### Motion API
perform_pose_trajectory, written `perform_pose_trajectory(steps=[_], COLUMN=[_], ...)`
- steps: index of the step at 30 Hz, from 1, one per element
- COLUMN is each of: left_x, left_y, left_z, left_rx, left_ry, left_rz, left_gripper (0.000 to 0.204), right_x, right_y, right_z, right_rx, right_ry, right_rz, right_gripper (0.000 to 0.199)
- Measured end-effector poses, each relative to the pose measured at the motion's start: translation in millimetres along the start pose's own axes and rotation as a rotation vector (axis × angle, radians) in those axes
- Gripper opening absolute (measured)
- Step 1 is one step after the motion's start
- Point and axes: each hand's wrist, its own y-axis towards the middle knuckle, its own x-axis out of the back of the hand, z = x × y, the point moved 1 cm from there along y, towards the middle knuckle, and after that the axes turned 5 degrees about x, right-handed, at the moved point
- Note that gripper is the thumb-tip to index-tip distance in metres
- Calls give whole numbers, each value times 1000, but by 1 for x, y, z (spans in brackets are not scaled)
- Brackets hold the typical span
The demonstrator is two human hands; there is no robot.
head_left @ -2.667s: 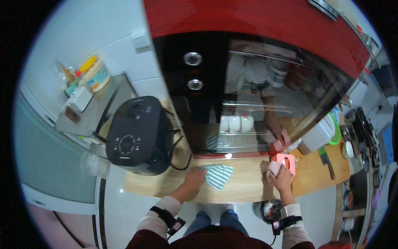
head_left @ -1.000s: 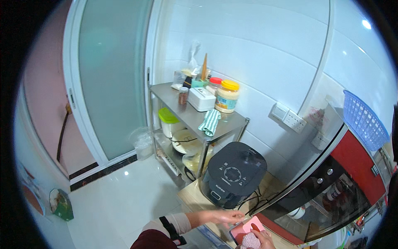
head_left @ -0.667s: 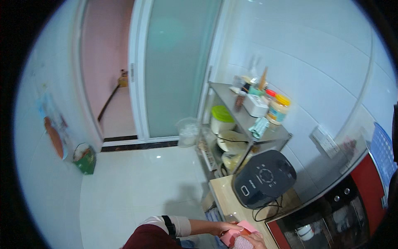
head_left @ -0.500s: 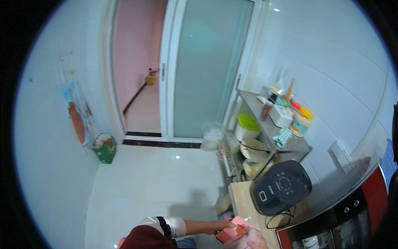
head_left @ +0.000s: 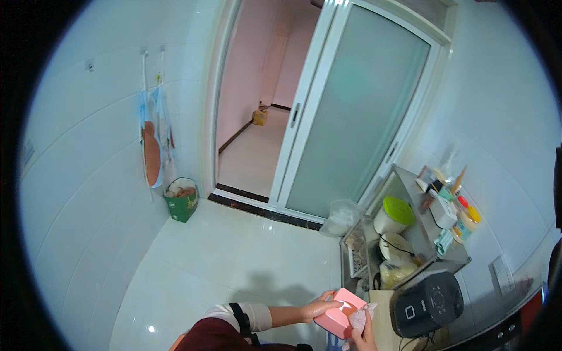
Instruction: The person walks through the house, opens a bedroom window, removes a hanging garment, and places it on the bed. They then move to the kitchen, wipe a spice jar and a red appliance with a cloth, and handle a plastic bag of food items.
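At the lower middle, a pink box with rounded corners (head_left: 333,325) is held up in front of me. My left hand (head_left: 319,309) grips its left side, the thumb lying over the top face. A crumpled pale pink cloth (head_left: 358,319) is in my right hand (head_left: 367,337), pressed against the box's right side. The lower part of the right hand runs toward the bottom edge of the picture. Just right of the hands is a light wooden surface (head_left: 383,316) bearing a dark rice cooker (head_left: 430,307).
A metal shelf (head_left: 413,181) holds jars and a white box, with a green-lidded bin (head_left: 393,216) lower down. By the left wall sits a green container (head_left: 181,206), below a hanging brown board (head_left: 152,155). Ahead is a frosted sliding door (head_left: 357,111), partly open.
The view has swung to the right-hand side less, so the room sits farther right in the picture. The box and both hands show higher and more fully, with the cloth at the box's side.
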Motion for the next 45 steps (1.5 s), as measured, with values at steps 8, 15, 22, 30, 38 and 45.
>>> perform_pose_trajectory(steps=[8,15,22,30,38,45], left_x=[126,209,283,391,521,591], left_y=[-54,-98,-131,-167,-134,-137], left_z=[-50,-83,-90,-142,-219,-266], left_rx=[-273,-324,-373,-301,-226,-258], left_ry=[236,186,179,178,248,153], left_rz=[-78,-427,-672,-524,-345,-541], left_gripper=[75,71,74,78,69,72], right_x=[-103,-198,-270,-375,-449,-496], right_y=[128,196,244,382,515,600], right_z=[28,64,96,98,164,183], right_rx=[-210,-117,40,-61,207,225], right_ry=[641,604,383,742,485,340], right_rz=[24,43,257,517,872,960], right_gripper=[50,60,60,28,49,60])
